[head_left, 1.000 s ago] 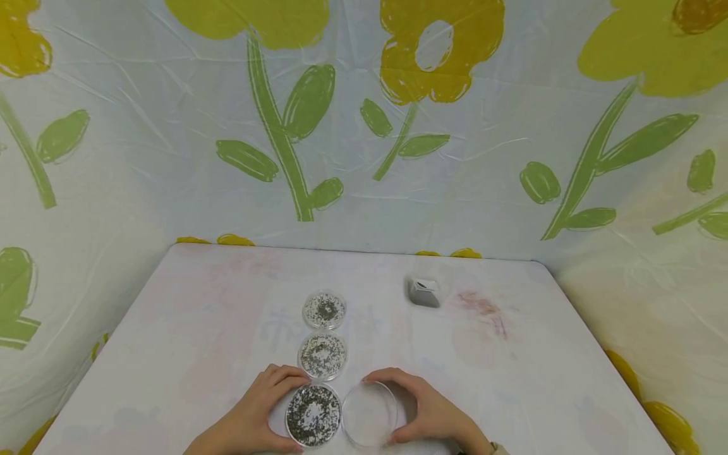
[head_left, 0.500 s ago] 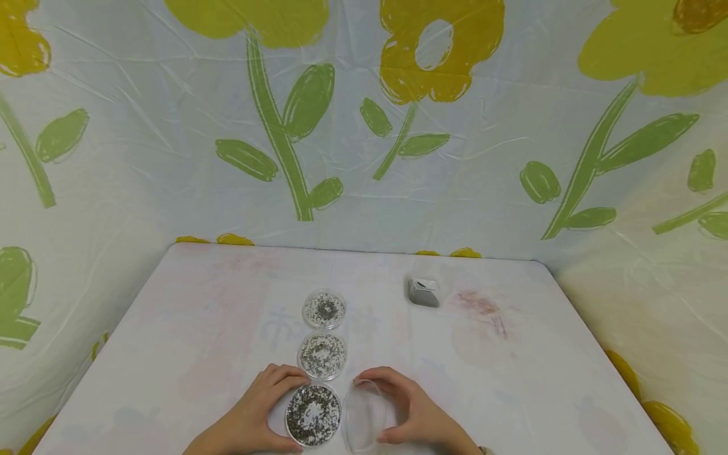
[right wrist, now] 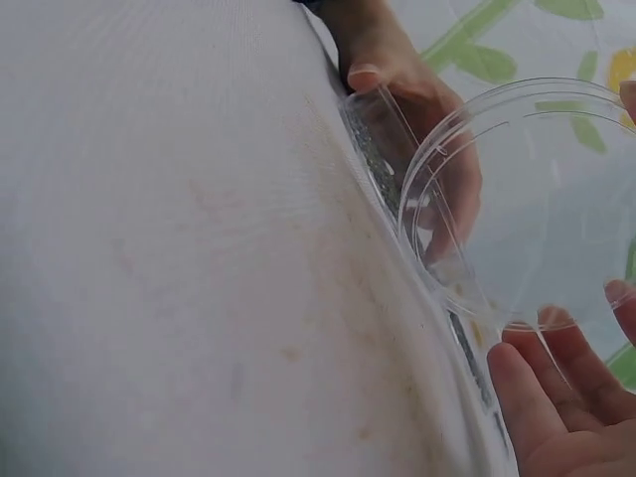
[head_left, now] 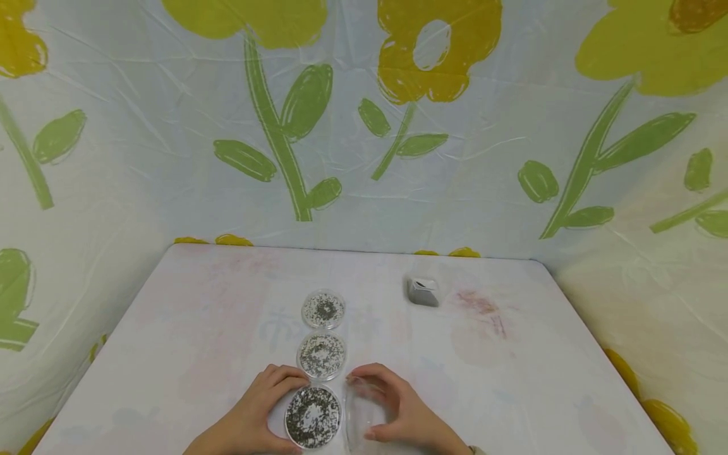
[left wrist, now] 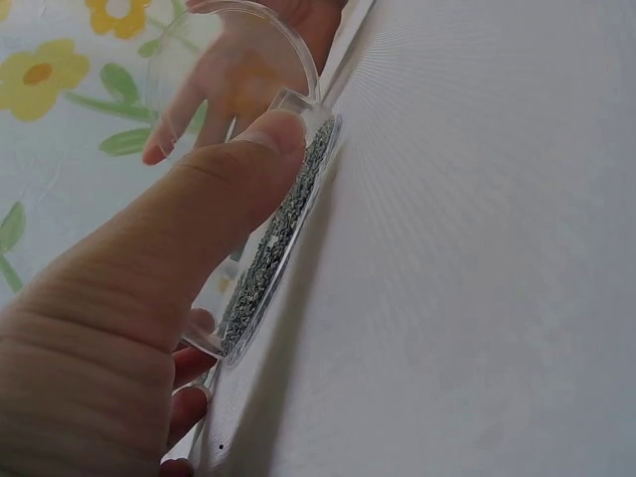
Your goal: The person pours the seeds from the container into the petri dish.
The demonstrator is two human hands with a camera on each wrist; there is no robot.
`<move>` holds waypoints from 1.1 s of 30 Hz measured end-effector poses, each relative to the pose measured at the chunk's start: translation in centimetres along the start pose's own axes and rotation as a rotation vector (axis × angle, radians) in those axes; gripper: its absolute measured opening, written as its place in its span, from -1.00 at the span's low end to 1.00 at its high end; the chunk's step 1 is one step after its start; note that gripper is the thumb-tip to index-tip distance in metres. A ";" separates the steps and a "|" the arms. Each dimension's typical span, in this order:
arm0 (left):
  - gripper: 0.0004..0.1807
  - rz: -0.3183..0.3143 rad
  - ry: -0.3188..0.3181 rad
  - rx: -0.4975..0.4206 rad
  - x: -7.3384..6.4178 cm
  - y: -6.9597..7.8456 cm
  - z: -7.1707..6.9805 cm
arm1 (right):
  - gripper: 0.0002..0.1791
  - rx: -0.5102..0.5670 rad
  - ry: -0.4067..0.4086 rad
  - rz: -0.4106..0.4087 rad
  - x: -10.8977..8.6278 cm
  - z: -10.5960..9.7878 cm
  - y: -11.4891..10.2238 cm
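Note:
In the head view, my left hand (head_left: 253,414) grips the near petri dish (head_left: 307,433), thumb and fingers round its rim. Dark flakes lie in it, thickest in a ring about a pale middle. To its right my right hand (head_left: 421,417) holds a clear petri dish lid (head_left: 357,414) tipped up steeply on edge. The right wrist view shows the see-through lid (right wrist: 542,214) between the right hand's fingers and thumb, standing over the table. In the left wrist view the left thumb (left wrist: 214,189) presses the side of the dish (left wrist: 273,248).
Two more petri dishes with dark flakes, a middle one (head_left: 321,356) and a far one (head_left: 324,309), line up behind the near dish. A small grey-and-white box-like object (head_left: 423,292) stands at the back right. Flower-printed cloth (head_left: 352,208) hangs behind the white table (head_left: 512,392).
My right hand has tilted the clear lid from nearly flat up onto its edge, shifting slightly left toward the near dish. The left hand and the dishes look unmoved.

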State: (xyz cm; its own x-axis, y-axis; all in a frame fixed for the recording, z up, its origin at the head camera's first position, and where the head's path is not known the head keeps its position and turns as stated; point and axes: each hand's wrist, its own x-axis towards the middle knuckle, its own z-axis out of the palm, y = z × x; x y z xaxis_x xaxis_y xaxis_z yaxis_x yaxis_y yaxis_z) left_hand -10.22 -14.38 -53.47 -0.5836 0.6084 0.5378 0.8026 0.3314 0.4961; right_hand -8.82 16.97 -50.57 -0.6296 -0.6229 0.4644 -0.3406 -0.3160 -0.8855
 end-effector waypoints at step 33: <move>-0.12 0.032 -0.014 -0.009 0.0 0.0 -0.1 | -0.11 -0.365 0.022 0.026 3.5 3.2 -0.2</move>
State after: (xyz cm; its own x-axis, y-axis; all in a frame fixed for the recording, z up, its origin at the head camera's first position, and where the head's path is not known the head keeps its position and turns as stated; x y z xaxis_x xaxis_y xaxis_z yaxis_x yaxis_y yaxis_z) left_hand -10.21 -14.44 -53.45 -0.5558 0.6283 0.5443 0.8197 0.3051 0.4848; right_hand -8.72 12.59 -48.80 -0.6546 -0.6108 0.4454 -0.5487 -0.0214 -0.8358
